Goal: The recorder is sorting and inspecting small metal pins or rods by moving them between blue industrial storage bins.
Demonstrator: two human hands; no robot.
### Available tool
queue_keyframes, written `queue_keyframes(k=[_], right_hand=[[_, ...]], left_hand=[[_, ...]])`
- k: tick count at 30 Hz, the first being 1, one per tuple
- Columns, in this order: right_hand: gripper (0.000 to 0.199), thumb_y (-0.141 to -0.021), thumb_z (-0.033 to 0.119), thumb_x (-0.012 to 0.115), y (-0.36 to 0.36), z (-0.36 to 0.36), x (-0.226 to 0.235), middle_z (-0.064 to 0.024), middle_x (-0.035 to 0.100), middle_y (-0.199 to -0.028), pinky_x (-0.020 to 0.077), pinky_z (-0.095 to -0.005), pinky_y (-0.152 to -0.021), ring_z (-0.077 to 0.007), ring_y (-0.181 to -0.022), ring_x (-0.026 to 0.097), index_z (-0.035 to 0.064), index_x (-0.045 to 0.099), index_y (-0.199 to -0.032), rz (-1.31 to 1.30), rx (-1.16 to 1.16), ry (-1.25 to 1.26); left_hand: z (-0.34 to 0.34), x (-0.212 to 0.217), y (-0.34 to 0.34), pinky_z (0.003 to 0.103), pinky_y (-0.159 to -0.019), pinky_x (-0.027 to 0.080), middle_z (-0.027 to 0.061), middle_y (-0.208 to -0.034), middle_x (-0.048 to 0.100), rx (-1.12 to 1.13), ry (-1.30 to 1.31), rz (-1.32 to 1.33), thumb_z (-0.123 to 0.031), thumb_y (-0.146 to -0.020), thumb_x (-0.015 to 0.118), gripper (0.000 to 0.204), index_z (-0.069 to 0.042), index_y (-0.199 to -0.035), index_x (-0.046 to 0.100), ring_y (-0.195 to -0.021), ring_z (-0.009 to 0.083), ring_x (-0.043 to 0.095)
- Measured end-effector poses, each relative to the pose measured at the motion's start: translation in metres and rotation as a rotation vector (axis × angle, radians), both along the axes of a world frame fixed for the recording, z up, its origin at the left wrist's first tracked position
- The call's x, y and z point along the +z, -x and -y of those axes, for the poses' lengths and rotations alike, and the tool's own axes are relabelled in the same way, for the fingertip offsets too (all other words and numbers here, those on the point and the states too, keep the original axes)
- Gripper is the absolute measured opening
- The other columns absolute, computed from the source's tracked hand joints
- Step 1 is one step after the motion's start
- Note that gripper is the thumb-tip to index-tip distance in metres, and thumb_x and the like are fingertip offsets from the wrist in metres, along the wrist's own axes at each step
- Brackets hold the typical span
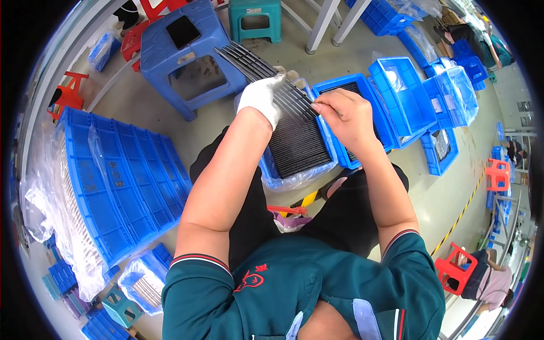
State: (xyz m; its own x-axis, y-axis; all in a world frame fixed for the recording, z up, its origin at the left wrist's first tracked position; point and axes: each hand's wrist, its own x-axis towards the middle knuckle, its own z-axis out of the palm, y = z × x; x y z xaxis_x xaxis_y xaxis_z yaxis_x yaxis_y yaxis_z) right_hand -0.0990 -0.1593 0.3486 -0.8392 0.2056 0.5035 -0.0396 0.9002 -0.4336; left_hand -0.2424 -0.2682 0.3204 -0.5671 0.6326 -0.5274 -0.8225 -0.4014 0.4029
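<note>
My left hand (pixel 263 99), in a white glove, is closed around a fanned row of thin black rods (pixel 249 62). The rods slant from the upper left down to the right. At their lower right end, the thumb and fingers of my bare right hand (pixel 347 116) pinch the rod tips; how many rods they grip cannot be made out. Below the hands sits a plastic-lined blue bin (pixel 292 182) with many black rods (pixel 300 150) lying side by side in it. Just right of it, partly behind my right hand, another blue bin (pixel 388 130) also holds dark rods.
A blue stool (pixel 161 54) with a flat black object (pixel 183 32) on it stands beyond my left hand. Stacked blue bins (pixel 113 181) rise at left. More blue crates (pixel 405 93) stand at right. A green stool (pixel 255 20) and table legs (pixel 323 25) are farther off.
</note>
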Motion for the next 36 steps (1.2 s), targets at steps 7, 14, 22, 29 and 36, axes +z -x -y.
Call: queue_keyframes(k=[7, 14, 22, 29, 36], right_hand=[[0.006, -0.076, 0.015, 0.071, 0.001, 0.004, 0.004, -0.0039, 0.064, -0.075, 0.0493, -0.0368, -0.066, -0.0248, -0.071, 0.063, 0.0106, 0.067, -0.079, -0.028, 0.079, -0.184], [0.008, -0.075, 0.013, 0.073, 0.0, -0.003, 0.006, -0.0055, 0.064, -0.074, 0.0492, -0.0369, -0.066, -0.0264, -0.071, 0.062, 0.0082, 0.067, -0.078, 0.049, 0.093, -0.201], [0.007, -0.075, 0.015, 0.072, 0.0, -0.003, 0.01, -0.0052, 0.061, -0.068, 0.0482, -0.036, -0.06, -0.0255, -0.067, 0.061, 0.0092, 0.068, -0.076, -0.043, 0.023, 0.032], [0.007, -0.075, 0.015, 0.071, 0.002, -0.002, 0.005, -0.0052, 0.061, -0.069, 0.0488, -0.0369, -0.061, -0.0265, -0.067, 0.061, 0.0092, 0.068, -0.076, -0.012, 0.049, 0.001], [0.005, -0.073, 0.014, 0.069, 0.003, 0.004, 0.003, -0.0029, 0.06, -0.071, 0.0467, -0.0355, -0.064, -0.0239, -0.068, 0.06, 0.0113, 0.066, -0.075, -0.034, 0.074, -0.188]], left_hand=[[-0.001, -0.003, 0.0, 0.056, -0.083, 0.054, 0.02, -0.103, 0.062, 0.002, 0.005, 0.014, -0.002, -0.095, 0.048, 0.011, -0.004, -0.105, 0.05, -0.095, 0.0407, 0.063], [-0.002, 0.0, -0.003, 0.056, -0.084, 0.053, 0.0196, -0.104, 0.062, -0.033, -0.062, 0.045, -0.004, -0.096, 0.045, 0.013, -0.005, -0.107, 0.051, -0.096, 0.0408, 0.062], [-0.003, -0.002, -0.003, 0.057, -0.084, 0.053, 0.0193, -0.107, 0.061, -0.033, -0.018, -0.018, -0.005, -0.096, 0.046, 0.013, -0.006, -0.108, 0.051, -0.098, 0.0409, 0.062], [-0.004, -0.004, -0.001, 0.058, -0.083, 0.053, 0.0192, -0.107, 0.061, -0.002, -0.009, 0.018, -0.005, -0.096, 0.047, 0.012, -0.005, -0.107, 0.051, -0.097, 0.0415, 0.062], [-0.003, -0.003, 0.0, 0.058, -0.083, 0.053, 0.0196, -0.103, 0.062, 0.005, -0.013, 0.004, -0.004, -0.095, 0.047, 0.01, -0.005, -0.105, 0.051, -0.095, 0.0414, 0.062]])
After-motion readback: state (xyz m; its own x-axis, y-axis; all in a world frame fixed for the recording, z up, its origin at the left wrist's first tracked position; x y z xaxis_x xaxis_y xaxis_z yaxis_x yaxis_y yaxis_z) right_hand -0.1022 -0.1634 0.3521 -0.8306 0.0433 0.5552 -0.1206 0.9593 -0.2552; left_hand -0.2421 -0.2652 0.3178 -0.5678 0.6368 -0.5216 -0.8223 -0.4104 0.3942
